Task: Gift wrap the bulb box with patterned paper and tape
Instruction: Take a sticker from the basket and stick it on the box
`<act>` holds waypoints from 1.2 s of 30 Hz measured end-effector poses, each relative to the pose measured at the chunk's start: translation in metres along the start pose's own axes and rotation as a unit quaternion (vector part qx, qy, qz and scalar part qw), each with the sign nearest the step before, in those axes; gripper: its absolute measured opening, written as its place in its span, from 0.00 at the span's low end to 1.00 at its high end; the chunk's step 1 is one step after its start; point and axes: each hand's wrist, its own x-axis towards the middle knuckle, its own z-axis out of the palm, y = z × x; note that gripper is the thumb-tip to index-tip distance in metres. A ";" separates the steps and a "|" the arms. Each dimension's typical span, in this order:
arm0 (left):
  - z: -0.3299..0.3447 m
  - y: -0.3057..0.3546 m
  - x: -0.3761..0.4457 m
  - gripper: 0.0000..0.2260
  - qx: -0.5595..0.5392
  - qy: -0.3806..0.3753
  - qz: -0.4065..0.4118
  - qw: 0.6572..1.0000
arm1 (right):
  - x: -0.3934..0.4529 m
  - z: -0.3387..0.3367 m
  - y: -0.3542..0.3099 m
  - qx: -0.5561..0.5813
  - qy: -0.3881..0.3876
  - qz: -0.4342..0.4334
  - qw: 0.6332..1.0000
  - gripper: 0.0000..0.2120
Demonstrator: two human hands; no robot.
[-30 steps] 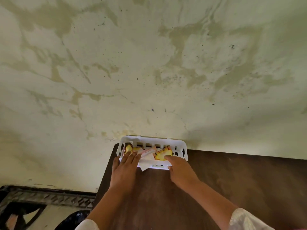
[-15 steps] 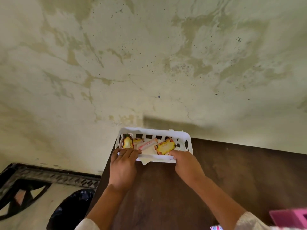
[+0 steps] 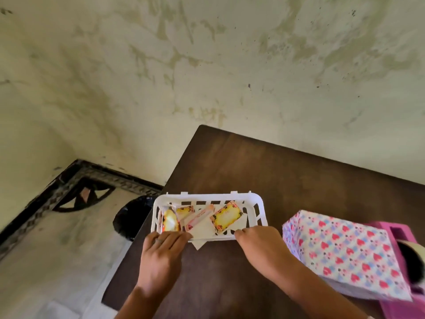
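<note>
Your fingers curled over the near rim of the white basket, left hand and right hand gripping it. Cards lay inside. The wrapped box sat just right, on the table.

Bare forearms; a ring on the left hand.

Bare table beyond basket; wrapped box blocks right.

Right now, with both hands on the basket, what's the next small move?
Probably lift one yellow gift tag out with the right hand: the box already looks wrapped in heart paper, and both hands rest at the white basket near rim.
</note>
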 end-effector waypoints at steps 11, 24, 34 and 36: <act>-0.009 0.025 -0.044 0.17 -0.008 -0.112 -0.086 0.990 | -0.004 0.028 -0.004 0.195 0.046 0.086 0.976 0.17; -0.010 0.035 -0.046 0.15 -0.034 -0.154 -0.097 0.983 | 0.050 0.052 -0.007 0.167 -0.009 0.217 0.962 0.09; -0.002 0.055 -0.019 0.14 -0.032 -0.230 -0.125 0.964 | 0.007 0.014 0.014 0.256 0.250 0.205 0.911 0.02; -0.003 0.065 -0.005 0.13 -0.030 -0.262 -0.151 0.953 | -0.009 0.010 0.018 0.269 0.287 0.203 0.897 0.01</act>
